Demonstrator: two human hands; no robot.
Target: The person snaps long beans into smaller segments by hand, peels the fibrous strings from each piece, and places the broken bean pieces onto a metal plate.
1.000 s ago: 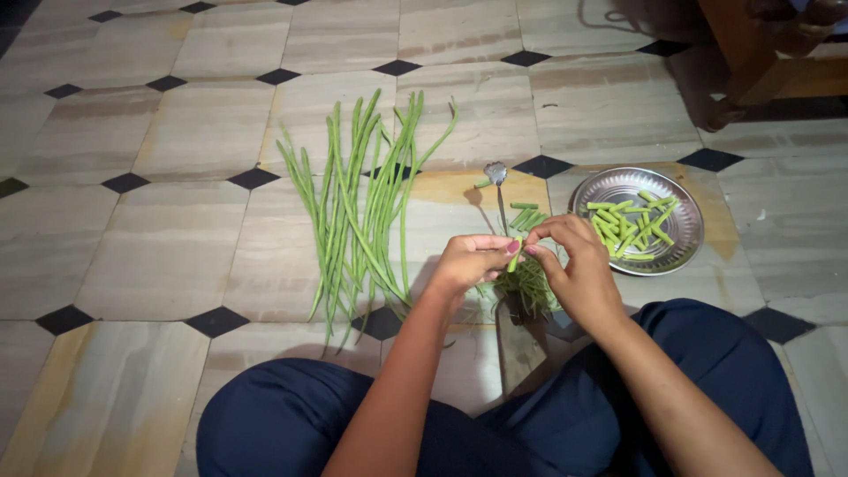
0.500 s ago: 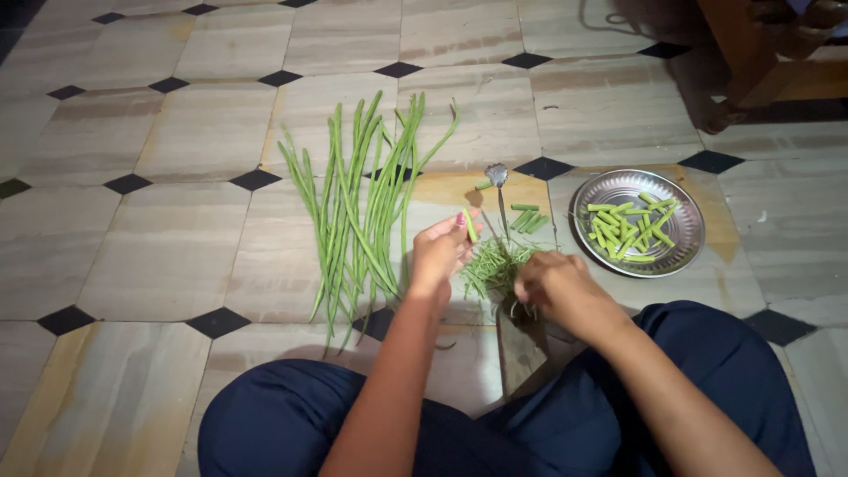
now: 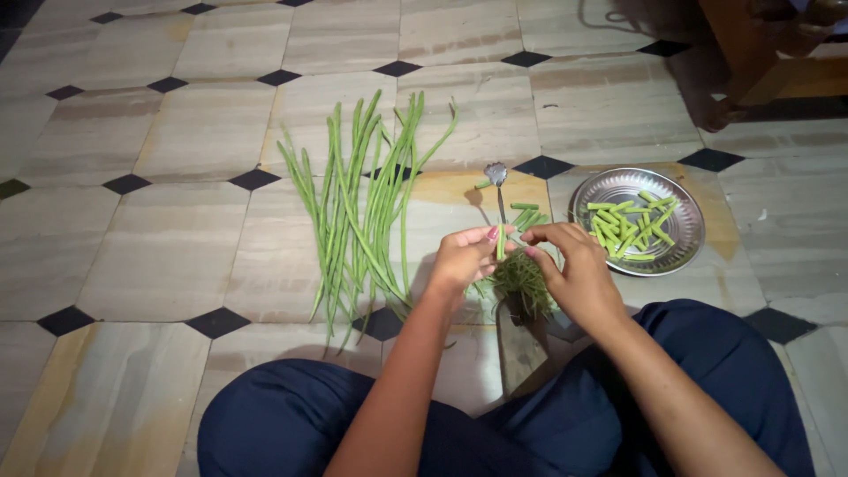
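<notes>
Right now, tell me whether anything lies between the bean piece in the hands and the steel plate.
Nothing visible does. Both hands, left hand and right hand, hold a bean piece over the cutter; only bare floor tile separates it from the steel plate on the right.

Two hands (image 3: 521, 265), one steel plate (image 3: 685, 252), one upright blade (image 3: 499, 190), perhaps twenty long beans (image 3: 362, 212).

A short green bean piece (image 3: 501, 240) is held upright between the fingertips of the left hand (image 3: 461, 261) and the right hand (image 3: 574, 272), just above a floor blade (image 3: 500, 190). A bunch of long green beans (image 3: 362, 208) is laid on the tiled floor, just left of the hands.
</notes>
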